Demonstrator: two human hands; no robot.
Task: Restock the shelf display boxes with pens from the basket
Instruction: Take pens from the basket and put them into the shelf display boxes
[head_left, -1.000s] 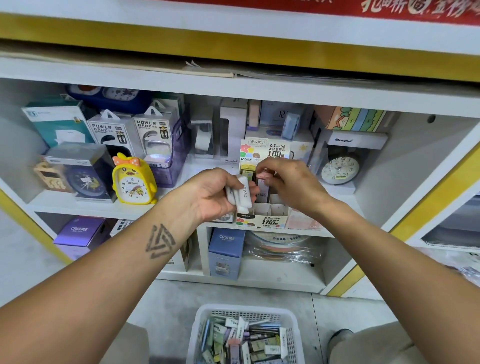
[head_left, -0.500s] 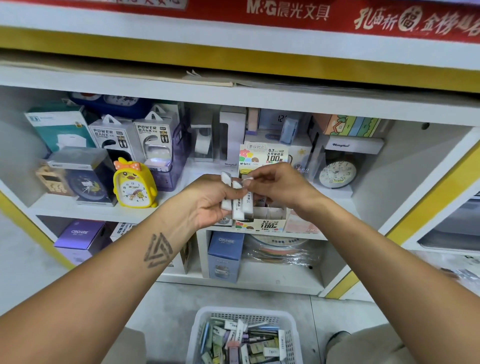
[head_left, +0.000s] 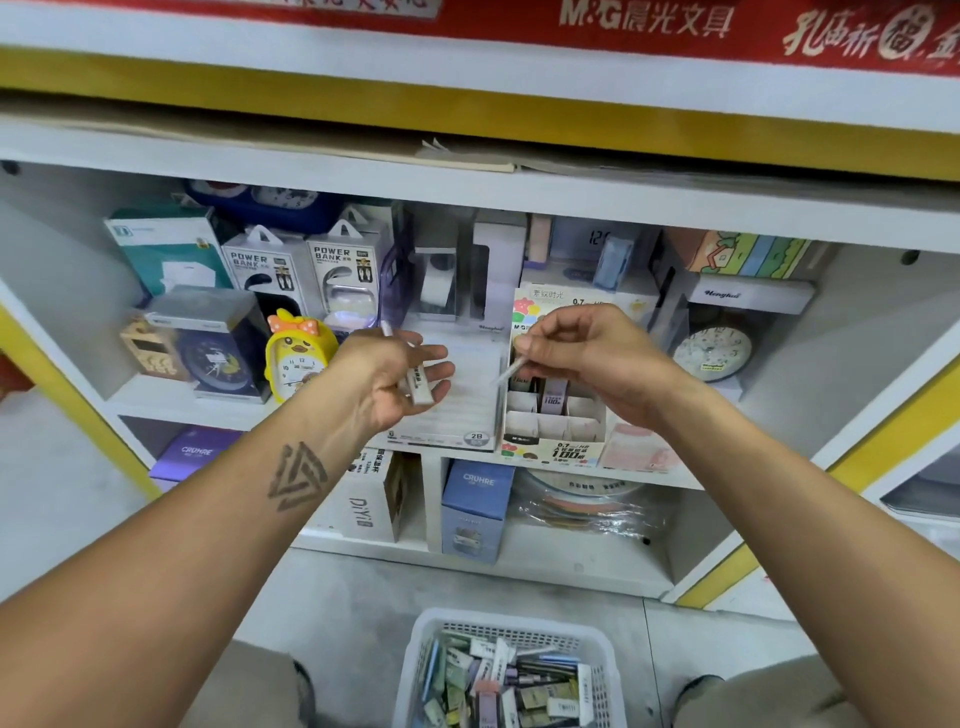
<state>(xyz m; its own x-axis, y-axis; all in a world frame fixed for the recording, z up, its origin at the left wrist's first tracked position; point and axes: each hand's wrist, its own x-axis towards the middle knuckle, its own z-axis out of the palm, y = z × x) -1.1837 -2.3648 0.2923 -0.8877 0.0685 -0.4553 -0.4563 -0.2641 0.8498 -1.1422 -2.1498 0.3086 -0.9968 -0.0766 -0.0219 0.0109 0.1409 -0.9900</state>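
**One pack poised over the display box, spares loose in the other hand**

The right hand (head_left: 597, 358) is pinching a slim white pack (head_left: 506, 373) by its upper end between thumb and fingertips, holding it tilted just above the display box (head_left: 553, 418) on the shelf. The left hand (head_left: 395, 379), at nine o'clock from the box, is lying half open, palm up, cradling another white pack (head_left: 420, 383) with a further one poking up behind its knuckles. That loose hold is the main risk: a tilt of the palm could be sending the spares down onto the shelf or floor. The pinched pack, being angled, may catch a cardboard divider instead of dropping into a free cell; several front cells are looking vacant.

The basket (head_left: 597, 639) of remaining stock is sitting on the floor at six o'clock, between the person's knees. A flat 2B carton (head_left: 457, 415) is lying just beside the box at nine o'clock. A yellow duck clock (head_left: 296, 358) is standing further left, a round clock (head_left: 719, 353) at three o'clock; neither is blocking the way.
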